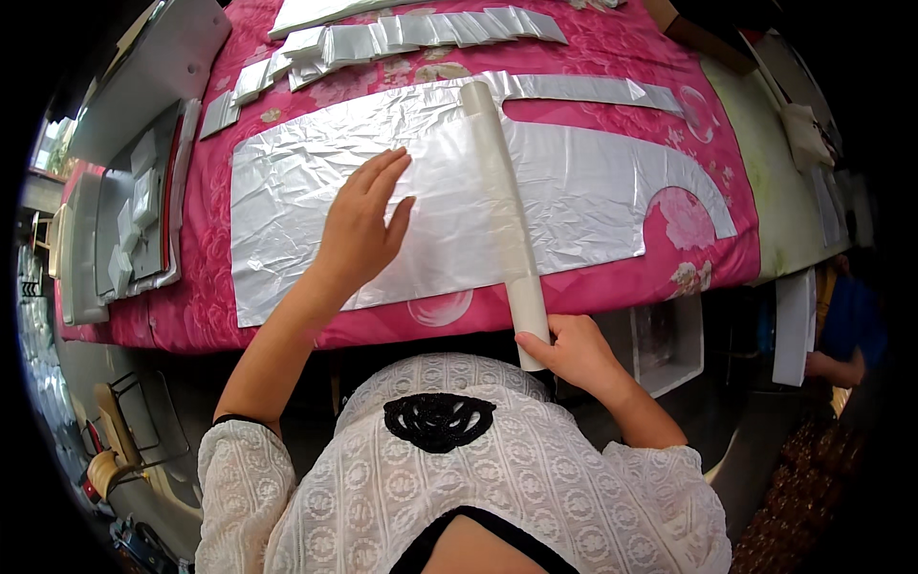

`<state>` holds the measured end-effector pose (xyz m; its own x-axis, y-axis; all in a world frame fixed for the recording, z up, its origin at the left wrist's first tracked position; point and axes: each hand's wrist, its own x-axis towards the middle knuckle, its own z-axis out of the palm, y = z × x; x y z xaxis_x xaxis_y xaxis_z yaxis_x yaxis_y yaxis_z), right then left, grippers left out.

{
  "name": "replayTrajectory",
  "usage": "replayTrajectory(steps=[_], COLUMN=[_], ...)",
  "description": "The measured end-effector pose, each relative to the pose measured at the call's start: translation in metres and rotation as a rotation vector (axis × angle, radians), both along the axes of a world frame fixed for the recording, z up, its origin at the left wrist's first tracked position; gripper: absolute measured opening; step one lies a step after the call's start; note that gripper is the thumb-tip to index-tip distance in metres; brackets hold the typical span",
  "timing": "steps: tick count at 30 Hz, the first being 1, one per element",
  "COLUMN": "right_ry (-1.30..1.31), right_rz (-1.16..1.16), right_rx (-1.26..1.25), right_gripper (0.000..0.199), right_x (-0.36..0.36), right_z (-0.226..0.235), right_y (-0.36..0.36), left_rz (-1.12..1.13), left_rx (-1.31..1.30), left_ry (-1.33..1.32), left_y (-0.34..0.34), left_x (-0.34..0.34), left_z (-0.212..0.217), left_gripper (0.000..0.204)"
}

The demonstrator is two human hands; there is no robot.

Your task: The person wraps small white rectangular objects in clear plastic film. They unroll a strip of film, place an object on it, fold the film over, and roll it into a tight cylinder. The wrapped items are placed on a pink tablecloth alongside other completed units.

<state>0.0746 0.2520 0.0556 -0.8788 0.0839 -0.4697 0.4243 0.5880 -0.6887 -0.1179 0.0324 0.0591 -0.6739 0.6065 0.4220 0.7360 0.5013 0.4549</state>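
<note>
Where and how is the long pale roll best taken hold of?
Probably grip the roll at its near end, coming from the right. It is straight and slim, and this end juts past the edge of the table, which should leave room beneath; the right hand holds it there.

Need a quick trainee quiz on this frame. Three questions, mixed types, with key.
1. Which hand grips the near end of the pale roll?
2. True or false: the left hand is clenched into a fist.
3. Where does the row of folded silvery packets lie?
a) on top of the roll
b) between the person and the silver sheet
c) on the pink cloth, beyond the silver sheet

Key:
1. The right hand.
2. False; it is open and outstretched.
3. c
</note>
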Motion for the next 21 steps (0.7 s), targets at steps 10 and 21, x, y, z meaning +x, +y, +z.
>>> replayTrajectory(steps=[10,21], right_ry=[-0.105,0.034], right_rz=[0.140,-0.061], right_rx=[-0.081,-0.064], right_gripper=[0.057,0.064], right_x=[-0.003,-0.232], right_z=[-0.004,-0.011], right_y=[0.015,0.037], left_rz=[-0.024,-0.025], left_rx=[-0.250,-0.304], left_ry=[0.011,-0.026], left_y=[0.072,0.073], left_x=[0.037,0.036], left_z=[-0.076,-0.071], left_gripper=[0.065,0.071])
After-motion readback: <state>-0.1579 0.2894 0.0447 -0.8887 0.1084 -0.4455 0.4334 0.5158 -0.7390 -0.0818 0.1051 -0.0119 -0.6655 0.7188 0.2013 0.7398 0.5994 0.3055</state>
